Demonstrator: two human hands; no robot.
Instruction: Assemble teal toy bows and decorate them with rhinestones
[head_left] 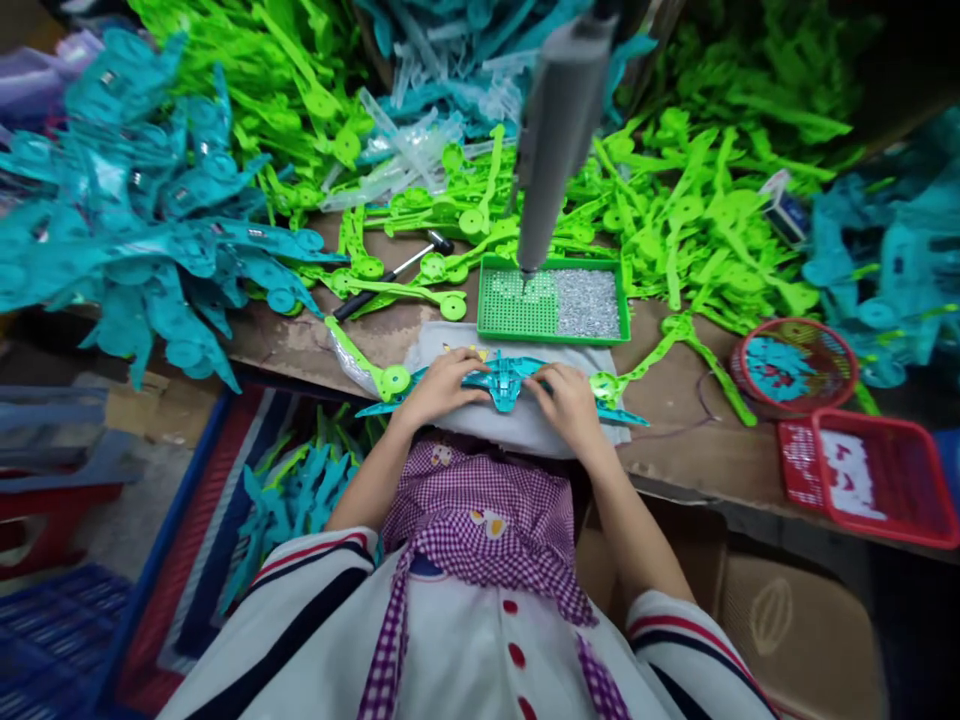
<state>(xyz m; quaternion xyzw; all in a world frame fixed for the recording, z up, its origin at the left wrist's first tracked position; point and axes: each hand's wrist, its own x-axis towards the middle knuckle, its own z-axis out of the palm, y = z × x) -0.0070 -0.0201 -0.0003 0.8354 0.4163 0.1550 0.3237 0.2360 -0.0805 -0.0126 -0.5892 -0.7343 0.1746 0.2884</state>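
Observation:
A teal winged plastic piece [504, 378] lies across a grey cloth [517, 435] at the table's front edge. My left hand [448, 385] grips its left half, thumb and fingers closing on it near the middle. On the other side, my right hand [566, 398] has its fingers pinched at the right half. Lime-green arms with round ends, one [394, 380] by my left hand and another [606, 386] by my right, meet the teal piece; whether they are fastened to it cannot be seen. A grey powered screwdriver [559, 140] hangs upright beyond my hands, its bit over a green tray [555, 338].
The tray holds small metal screws [589, 303]. A hammer [397, 272] lies left of it. Teal parts [127, 230] heap at left, lime-green parts [690, 215] behind. At right stand a round red basket [795, 408] and a red bin [919, 480]. A blue crate [124, 610] is below left.

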